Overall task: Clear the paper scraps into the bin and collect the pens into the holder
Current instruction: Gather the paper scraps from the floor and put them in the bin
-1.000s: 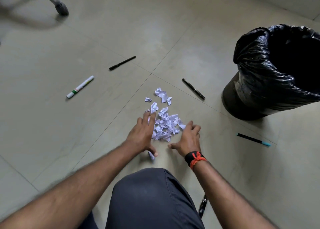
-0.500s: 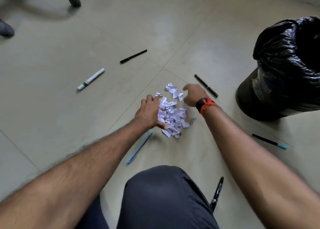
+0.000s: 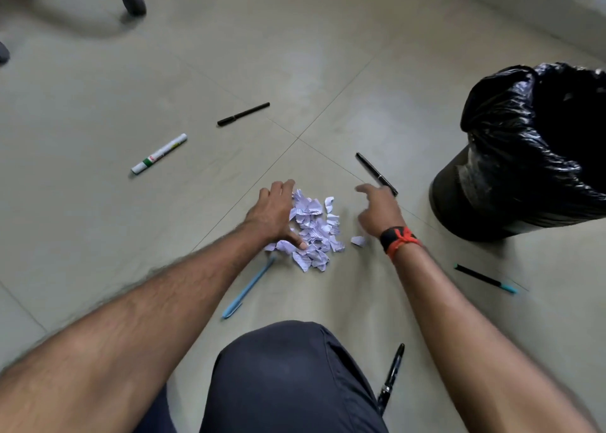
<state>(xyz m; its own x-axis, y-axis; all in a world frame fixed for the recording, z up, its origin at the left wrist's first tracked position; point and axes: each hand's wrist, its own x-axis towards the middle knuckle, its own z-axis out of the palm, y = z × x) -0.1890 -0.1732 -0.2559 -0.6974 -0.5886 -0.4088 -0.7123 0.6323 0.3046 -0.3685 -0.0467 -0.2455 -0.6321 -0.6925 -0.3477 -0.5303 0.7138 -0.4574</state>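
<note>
Both my hands flank the paper scraps (image 3: 313, 232) on the floor (image 3: 328, 55): left hand (image 3: 273, 214) spread flat against them, right hand (image 3: 380, 211) open, empty.

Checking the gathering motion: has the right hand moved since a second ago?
Yes. The right hand has gone from beside the paper scraps forward to the black pen lying toward the bin.

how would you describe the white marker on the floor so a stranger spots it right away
Start at the pile of paper scraps between the hands and look up and left across the floor tiles. The white marker lies there alone; it is the only white-bodied pen, thicker than the others, with a green band.
</note>
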